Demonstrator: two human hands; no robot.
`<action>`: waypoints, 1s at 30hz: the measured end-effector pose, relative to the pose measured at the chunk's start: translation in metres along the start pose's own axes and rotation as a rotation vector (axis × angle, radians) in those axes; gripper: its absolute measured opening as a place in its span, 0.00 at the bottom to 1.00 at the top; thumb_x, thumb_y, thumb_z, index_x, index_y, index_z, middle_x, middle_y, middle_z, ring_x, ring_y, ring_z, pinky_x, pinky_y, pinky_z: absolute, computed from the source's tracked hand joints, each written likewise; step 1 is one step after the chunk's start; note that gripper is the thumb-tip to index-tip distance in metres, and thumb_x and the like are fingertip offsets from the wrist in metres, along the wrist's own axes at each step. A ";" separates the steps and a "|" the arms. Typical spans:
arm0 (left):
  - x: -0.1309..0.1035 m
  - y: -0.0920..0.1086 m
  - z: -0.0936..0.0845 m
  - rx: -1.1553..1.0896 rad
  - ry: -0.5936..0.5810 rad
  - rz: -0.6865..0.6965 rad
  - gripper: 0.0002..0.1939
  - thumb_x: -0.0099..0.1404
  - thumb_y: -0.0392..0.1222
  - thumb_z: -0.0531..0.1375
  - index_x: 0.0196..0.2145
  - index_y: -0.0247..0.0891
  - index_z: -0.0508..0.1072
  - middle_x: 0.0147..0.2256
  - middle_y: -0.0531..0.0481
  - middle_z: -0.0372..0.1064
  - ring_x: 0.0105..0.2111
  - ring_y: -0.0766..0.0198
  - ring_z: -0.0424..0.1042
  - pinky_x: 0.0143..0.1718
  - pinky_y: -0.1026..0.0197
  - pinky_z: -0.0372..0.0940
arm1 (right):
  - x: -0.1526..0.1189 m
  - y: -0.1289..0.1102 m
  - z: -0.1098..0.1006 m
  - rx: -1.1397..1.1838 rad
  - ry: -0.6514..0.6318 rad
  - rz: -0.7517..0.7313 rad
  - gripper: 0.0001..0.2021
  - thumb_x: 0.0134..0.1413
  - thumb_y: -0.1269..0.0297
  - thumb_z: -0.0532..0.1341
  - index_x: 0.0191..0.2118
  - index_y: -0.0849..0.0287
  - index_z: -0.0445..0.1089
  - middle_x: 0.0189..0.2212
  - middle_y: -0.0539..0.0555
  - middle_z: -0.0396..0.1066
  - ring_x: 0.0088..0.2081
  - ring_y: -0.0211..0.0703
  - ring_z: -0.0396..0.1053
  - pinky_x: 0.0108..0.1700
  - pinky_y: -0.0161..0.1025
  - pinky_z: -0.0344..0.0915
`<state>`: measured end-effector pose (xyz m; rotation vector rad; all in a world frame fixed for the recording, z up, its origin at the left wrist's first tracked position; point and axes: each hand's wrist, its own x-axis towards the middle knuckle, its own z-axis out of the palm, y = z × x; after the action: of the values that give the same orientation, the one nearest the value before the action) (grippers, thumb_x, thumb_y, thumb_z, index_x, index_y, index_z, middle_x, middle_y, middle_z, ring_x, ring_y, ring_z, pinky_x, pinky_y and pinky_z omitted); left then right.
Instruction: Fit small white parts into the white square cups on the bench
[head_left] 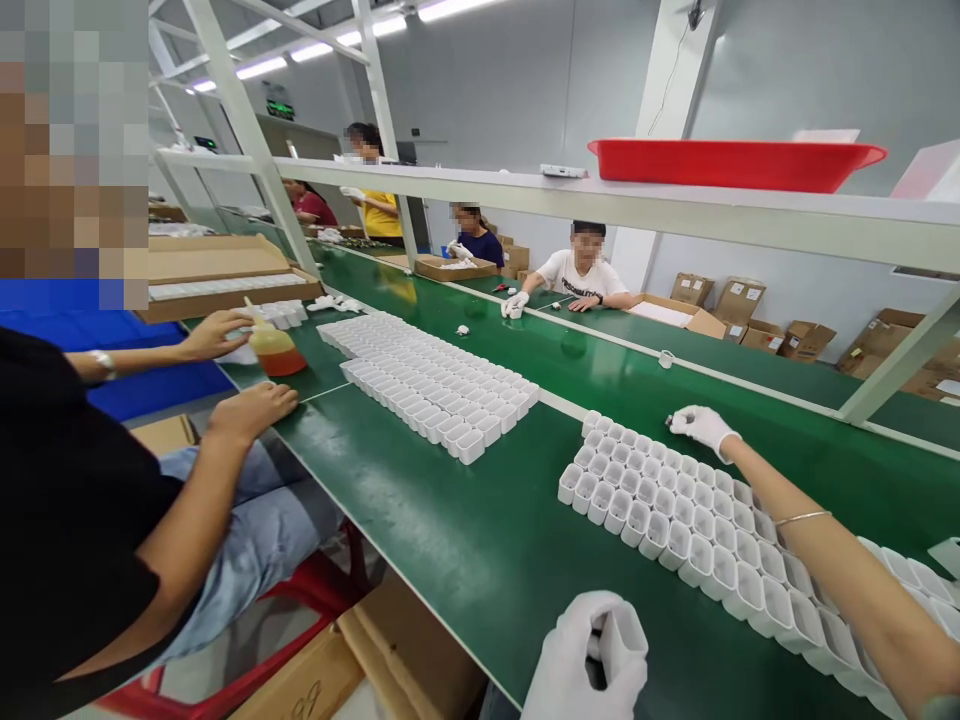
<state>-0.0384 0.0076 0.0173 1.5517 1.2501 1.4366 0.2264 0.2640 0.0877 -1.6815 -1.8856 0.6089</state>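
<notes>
My left hand (574, 665), in a white glove, is at the table's near edge, wrapped round a white plastic cup (628, 640) that is partly hidden by the fingers. My right hand (701, 428), also gloved, reaches out past the far side of a block of white cups (675, 540) in tight rows. Its fingertips pinch a small dark piece (670, 421), too small to name. Small dark marks show inside many of the cups below my right arm.
A second block of white cups (442, 385) stands to the left. Beside it a co-worker's hand (217, 335) touches a bottle of orange liquid (276, 348). A single white cup (666, 360) sits on the green belt (615, 370). A red tray (735, 165) lies on the overhead shelf.
</notes>
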 end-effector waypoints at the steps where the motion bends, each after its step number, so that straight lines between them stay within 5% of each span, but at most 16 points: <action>1: -0.009 -0.001 0.011 0.005 -0.031 -0.036 0.08 0.65 0.42 0.60 0.42 0.37 0.73 0.36 0.49 0.72 0.32 0.66 0.72 0.33 0.62 0.71 | -0.001 0.000 -0.005 0.039 -0.015 0.002 0.15 0.60 0.56 0.61 0.43 0.64 0.71 0.38 0.55 0.73 0.35 0.40 0.72 0.37 0.40 0.72; 4: -0.025 -0.005 0.027 0.005 -0.124 -0.190 0.13 0.58 0.32 0.61 0.42 0.41 0.72 0.35 0.51 0.73 0.31 0.66 0.72 0.33 0.64 0.70 | -0.017 -0.002 -0.022 0.187 -0.045 -0.018 0.21 0.46 0.55 0.69 0.43 0.65 0.71 0.38 0.58 0.75 0.37 0.45 0.73 0.38 0.41 0.73; 7: -0.029 -0.013 0.029 0.013 -0.144 -0.289 0.21 0.54 0.28 0.60 0.45 0.42 0.71 0.42 0.49 0.73 0.36 0.64 0.72 0.38 0.61 0.70 | -0.065 -0.018 -0.034 0.265 -0.055 -0.054 0.29 0.39 0.54 0.72 0.49 0.60 0.70 0.42 0.58 0.75 0.44 0.52 0.73 0.42 0.44 0.73; 11: -0.031 -0.023 0.028 0.076 -0.131 -0.281 0.24 0.55 0.32 0.61 0.50 0.44 0.68 0.47 0.47 0.70 0.42 0.59 0.72 0.43 0.56 0.70 | -0.159 -0.054 -0.026 0.033 -0.196 -0.148 0.19 0.49 0.54 0.68 0.46 0.56 0.75 0.42 0.55 0.76 0.40 0.49 0.73 0.44 0.45 0.71; 15: -0.030 -0.025 0.027 0.097 -0.172 -0.133 0.23 0.56 0.32 0.61 0.50 0.45 0.67 0.47 0.48 0.70 0.46 0.58 0.72 0.48 0.53 0.68 | -0.222 -0.063 0.008 0.076 -0.515 -0.224 0.17 0.58 0.58 0.62 0.52 0.53 0.70 0.36 0.52 0.73 0.38 0.44 0.71 0.45 0.45 0.70; 20: -0.025 -0.020 0.024 0.140 -0.218 -0.043 0.25 0.55 0.27 0.61 0.49 0.45 0.68 0.49 0.49 0.70 0.48 0.59 0.71 0.50 0.55 0.68 | -0.232 -0.047 0.037 0.058 -0.610 -0.150 0.18 0.55 0.64 0.61 0.53 0.53 0.65 0.42 0.51 0.72 0.40 0.42 0.70 0.43 0.43 0.68; 30: -0.026 -0.022 0.024 0.166 -0.237 0.065 0.28 0.53 0.24 0.62 0.49 0.46 0.67 0.49 0.52 0.70 0.48 0.62 0.70 0.50 0.59 0.68 | -0.228 -0.051 0.034 0.043 -0.612 -0.192 0.12 0.55 0.65 0.60 0.47 0.52 0.69 0.36 0.49 0.71 0.36 0.39 0.69 0.41 0.39 0.66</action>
<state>-0.0176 -0.0066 -0.0158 1.8297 1.2096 1.1709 0.1837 0.0322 0.0734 -1.3523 -2.3885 1.1704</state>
